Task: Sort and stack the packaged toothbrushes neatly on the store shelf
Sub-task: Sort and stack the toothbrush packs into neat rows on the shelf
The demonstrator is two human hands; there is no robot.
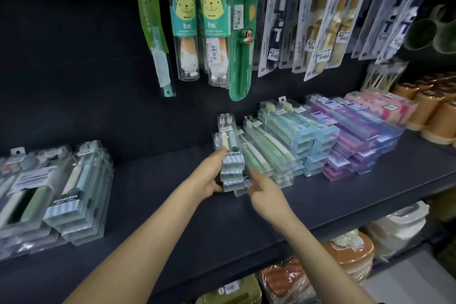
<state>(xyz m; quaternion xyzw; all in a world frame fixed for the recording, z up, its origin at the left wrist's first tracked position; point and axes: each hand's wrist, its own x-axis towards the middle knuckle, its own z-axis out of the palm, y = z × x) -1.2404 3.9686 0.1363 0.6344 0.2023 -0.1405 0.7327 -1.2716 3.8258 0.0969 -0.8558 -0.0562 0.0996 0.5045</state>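
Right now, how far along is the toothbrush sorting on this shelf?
Done: the blue stack, purple stack and pink stack sit sorted side by side. In hand: the left hand grips a striped-card stack beside the green packs; the right hand, blurred, is at its base. Left: the leaning piles at the left end of the shelf look untidy.

On the shelf (pixel 172 217) a pile (pixel 74 192) lies far left, well apart from the row of stacks (pixel 320 138) at middle and right. The left hand (pixel 212 175) grips the row's left end stack (pixel 230 155); the right hand (pixel 261 187) is at the next stack (pixel 266 155), on its near end. Hanging packs (pixel 212 32) are above and behind. Cups (pixel 431 111) stand far right.
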